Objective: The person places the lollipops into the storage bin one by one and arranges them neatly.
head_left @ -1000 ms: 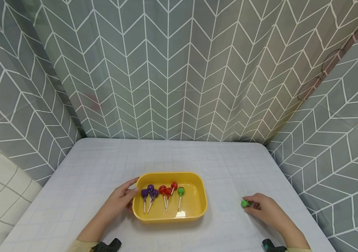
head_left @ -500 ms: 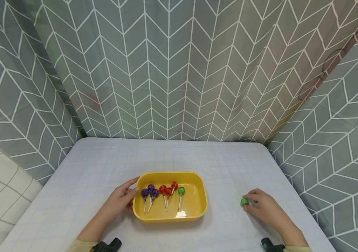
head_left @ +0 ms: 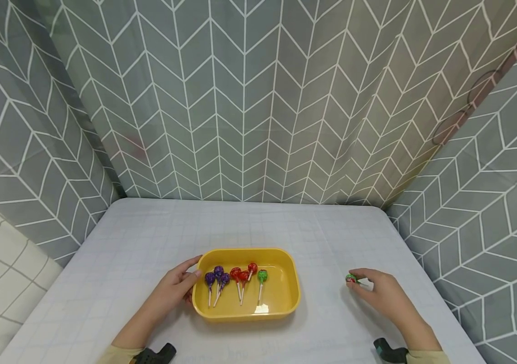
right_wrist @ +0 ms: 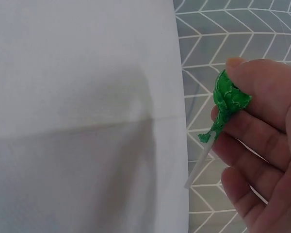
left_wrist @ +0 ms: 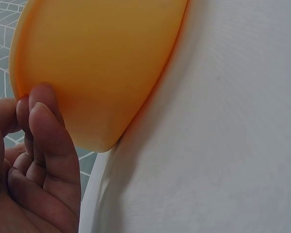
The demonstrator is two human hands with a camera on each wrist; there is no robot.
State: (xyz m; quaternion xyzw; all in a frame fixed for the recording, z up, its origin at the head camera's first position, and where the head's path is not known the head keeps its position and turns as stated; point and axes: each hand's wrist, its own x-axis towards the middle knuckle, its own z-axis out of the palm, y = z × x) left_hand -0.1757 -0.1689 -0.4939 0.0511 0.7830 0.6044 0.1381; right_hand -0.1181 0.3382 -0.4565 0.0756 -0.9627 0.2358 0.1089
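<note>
My left hand grips the left end of a yellow plastic tray, with the thumb over its rim. The left wrist view shows that hand's fingers against the tray's outer wall. To the right of the tray, my right hand pinches a green-wrapped lollipop by its round head, above the table. Its white stick points away from the fingers. Inside the tray lie three purple lollipops, three red lollipops and one green lollipop, grouped by colour from left to right.
A white cloth covers the table. Grey curtains with white chevron lines hang behind it and at both sides. Pale tiled flooring shows at the left. Black straps sit on both wrists.
My right hand has lifted the green lollipop off the table and moved slightly up and left in the head view. The left hand and the tray have stayed in place.
</note>
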